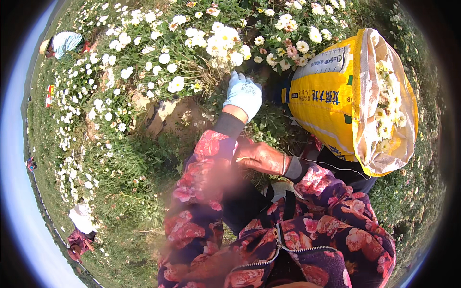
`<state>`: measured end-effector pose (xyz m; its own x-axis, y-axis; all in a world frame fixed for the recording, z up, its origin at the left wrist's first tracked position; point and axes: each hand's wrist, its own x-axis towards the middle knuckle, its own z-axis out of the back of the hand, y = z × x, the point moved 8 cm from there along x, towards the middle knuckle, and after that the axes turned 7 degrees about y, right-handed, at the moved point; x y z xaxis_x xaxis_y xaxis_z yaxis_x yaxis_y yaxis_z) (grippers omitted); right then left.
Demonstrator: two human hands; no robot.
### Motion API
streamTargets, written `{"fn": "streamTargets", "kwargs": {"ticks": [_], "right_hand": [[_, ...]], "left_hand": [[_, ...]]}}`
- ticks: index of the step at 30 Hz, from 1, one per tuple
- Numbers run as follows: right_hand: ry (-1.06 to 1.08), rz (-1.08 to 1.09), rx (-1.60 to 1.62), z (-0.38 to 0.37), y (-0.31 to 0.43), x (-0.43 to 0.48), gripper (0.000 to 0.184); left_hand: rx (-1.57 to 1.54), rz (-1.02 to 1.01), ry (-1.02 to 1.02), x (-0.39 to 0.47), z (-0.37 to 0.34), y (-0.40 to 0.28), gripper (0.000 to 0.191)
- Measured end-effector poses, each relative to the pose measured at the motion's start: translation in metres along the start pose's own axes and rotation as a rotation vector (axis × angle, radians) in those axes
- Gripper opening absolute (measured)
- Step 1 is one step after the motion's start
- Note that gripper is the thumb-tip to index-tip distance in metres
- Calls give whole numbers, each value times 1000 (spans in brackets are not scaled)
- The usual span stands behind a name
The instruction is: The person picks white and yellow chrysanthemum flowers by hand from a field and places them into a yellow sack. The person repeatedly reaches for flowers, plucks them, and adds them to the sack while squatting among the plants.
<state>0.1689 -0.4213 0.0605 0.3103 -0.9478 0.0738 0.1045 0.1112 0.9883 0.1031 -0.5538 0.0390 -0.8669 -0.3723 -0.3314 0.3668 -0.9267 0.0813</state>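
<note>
My left hand [244, 94], in a light blue glove, reaches up to the lower edge of a dense cluster of white chrysanthemum-like flowers [223, 41]. Its fingers are bent, and their tips are hidden among stems and shade. My right hand [264, 158] is bare, with its fingers curled, beside and partly behind the left sleeve; whether it holds something is not visible. To the right of both hands a yellow and white woven sack [318, 97] lies tilted, its mouth facing right. Picked white flower heads [387, 104] show inside it.
Flowering plants [176, 84] surround me, with brown soil [176, 115] between them. A thin cord [335, 167] runs near the sack's lower side. Other people are off to the left: one in a pale top [66, 44], one in a white hat [82, 217], one farther away [31, 164].
</note>
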Motion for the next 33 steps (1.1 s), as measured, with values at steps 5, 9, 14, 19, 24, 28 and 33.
{"fn": "streamTargets", "kwargs": {"ticks": [5, 9, 14, 19, 24, 28, 33], "right_hand": [[-420, -230, 286, 110, -10, 18, 16], [-709, -159, 569, 204, -83, 64, 27], [-584, -237, 527, 263, -123, 129, 57], [-96, -521, 497, 229, -125, 162, 49], [-33, -506, 414, 201, -100, 151, 60], [-145, -317, 372, 196, -84, 100, 53], [-158, -506, 512, 173, -102, 36, 55]], "left_hand": [[-300, 271, 318, -7, -36, 66, 34], [-603, 504, 46, -11, -66, 112, 38], [-1813, 736, 51, -6, -119, 113, 39], [-2415, 517, -245, 0, -93, 104, 37], [-2360, 224, -590, 0, -91, 116, 30], [-2253, 86, -303, 8, -90, 87, 38], [-1895, -142, 34, 14, -77, 34, 35]]}}
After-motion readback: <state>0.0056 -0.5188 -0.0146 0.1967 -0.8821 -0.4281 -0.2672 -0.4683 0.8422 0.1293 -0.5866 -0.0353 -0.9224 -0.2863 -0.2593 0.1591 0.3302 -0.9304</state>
